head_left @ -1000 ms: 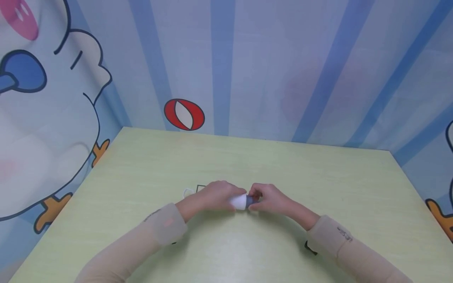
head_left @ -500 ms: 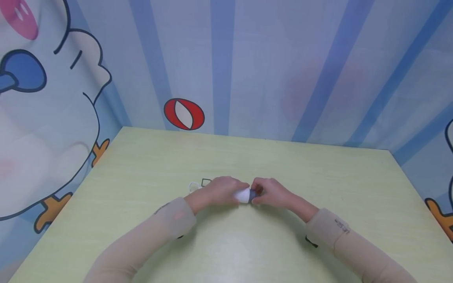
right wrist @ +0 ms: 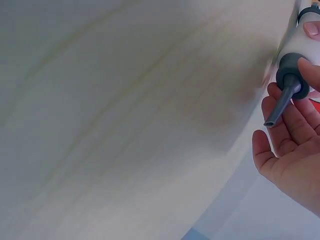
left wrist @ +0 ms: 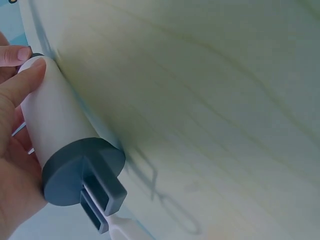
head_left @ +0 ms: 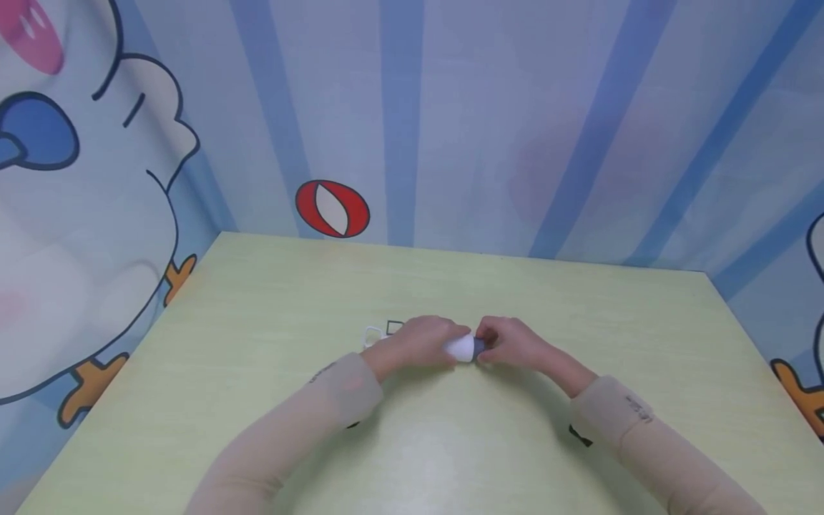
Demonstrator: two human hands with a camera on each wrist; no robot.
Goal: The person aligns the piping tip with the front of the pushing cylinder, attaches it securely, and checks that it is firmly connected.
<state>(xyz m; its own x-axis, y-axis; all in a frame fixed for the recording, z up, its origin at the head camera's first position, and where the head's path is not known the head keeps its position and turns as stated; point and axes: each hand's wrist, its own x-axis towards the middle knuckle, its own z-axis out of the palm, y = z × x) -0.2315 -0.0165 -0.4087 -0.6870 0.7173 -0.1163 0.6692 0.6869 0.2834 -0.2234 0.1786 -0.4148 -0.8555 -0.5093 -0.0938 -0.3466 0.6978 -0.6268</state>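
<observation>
A white piping syringe [head_left: 460, 348] with grey ends lies sideways between the hands, above the table. The left hand [head_left: 428, 340] grips its white barrel [left wrist: 60, 105], thumb along the side. At that hand's wrist side, the left wrist view shows a grey end cap [left wrist: 55, 182] with loop-shaped grips [left wrist: 112, 187] and a white plunger [left wrist: 127, 230]. The right hand [head_left: 515, 343] pinches the grey nozzle cap [right wrist: 290, 65] at the other end. From this cap a thin grey spout [right wrist: 281, 106] points out past the right fingers. The right fingers hide the spout in the head view.
The pale yellow-green table [head_left: 309, 286] stretches around both hands. Behind it hangs a blue striped backdrop [head_left: 476, 129] with cartoon figures. A small dark piece [head_left: 579, 436] shows under the right sleeve [head_left: 618, 415].
Both hands have shifted right and slightly farther from the body, carrying the piping syringe with them. The left hand still grips the barrel and the right hand the nozzle cap.
</observation>
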